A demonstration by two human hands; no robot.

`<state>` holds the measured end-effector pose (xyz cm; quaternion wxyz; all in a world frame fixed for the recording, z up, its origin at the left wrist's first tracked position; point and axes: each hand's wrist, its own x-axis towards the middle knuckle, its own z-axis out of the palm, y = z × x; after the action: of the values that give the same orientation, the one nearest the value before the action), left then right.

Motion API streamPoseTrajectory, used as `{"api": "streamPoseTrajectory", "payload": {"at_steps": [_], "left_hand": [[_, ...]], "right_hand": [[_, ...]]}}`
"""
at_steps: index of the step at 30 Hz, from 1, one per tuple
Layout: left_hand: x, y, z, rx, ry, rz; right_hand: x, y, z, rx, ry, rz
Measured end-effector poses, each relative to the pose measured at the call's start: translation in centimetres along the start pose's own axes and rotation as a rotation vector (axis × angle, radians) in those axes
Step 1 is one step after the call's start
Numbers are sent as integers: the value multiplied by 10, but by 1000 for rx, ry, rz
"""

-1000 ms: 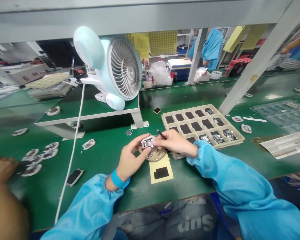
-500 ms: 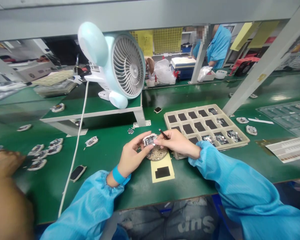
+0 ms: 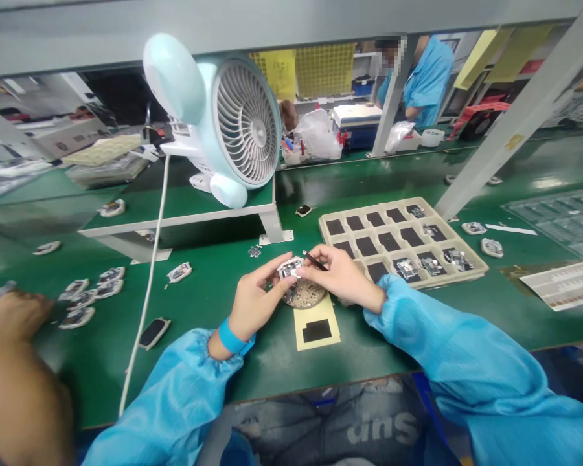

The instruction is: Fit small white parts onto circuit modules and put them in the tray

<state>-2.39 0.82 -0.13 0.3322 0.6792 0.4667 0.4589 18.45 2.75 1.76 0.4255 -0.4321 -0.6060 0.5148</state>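
Note:
My left hand pinches a small pale device housing with its circuitry facing up. My right hand grips a thin black stick-like tool, its light end pointing up and away; whether it is a pair of tweezers I cannot tell. The right fingertips touch the housing's near right edge. Right below both hands lies a round speckled disc, partly covered by them. It rests on a yellow sheet that bears a black rectangular piece.
A beige compartment tray with black pieces and circuit boards stands to the right. Several open housings lie at left, near a co-worker's hand. A fan sits on a raised shelf; its white cable crosses the green bench.
Both hands stay over the disc with the same holds. The housing has tilted slightly in my fingers, and the view has shifted a little. The co-worker's hand at left has moved slightly to the right.

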Motion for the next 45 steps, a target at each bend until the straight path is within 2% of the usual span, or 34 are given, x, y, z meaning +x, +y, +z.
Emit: {"api": "streamPoseTrajectory", "payload": {"at_steps": [4, 9, 11, 16, 26, 33, 35, 40, 45], "left_hand": [[2, 1, 4, -256, -19, -98], [3, 2, 7, -357, 7, -107], [1, 1, 8, -306, 36, -75], [-4, 0, 7, -11, 77, 53], [-4, -1, 10, -214, 40, -16], [-4, 5, 7, -1, 73, 92], [-4, 5, 8, -69, 68, 46], [0, 2, 12, -438, -17, -147], [0, 6, 14, -564, -53, -212]], "right_hand": [[-2, 5, 1, 9, 34, -76], [-6, 3, -3, -46, 23, -45], [-8, 1, -2, -79, 19, -1], [-10, 0, 0, -55, 7, 20], [-10, 4, -2, 19, -2, -9], [-9, 4, -4, 4, -35, 60], [-9, 4, -3, -33, -21, 42], [-10, 4, 1, -59, 95, -73], [-10, 3, 1, -55, 36, -112]]}}
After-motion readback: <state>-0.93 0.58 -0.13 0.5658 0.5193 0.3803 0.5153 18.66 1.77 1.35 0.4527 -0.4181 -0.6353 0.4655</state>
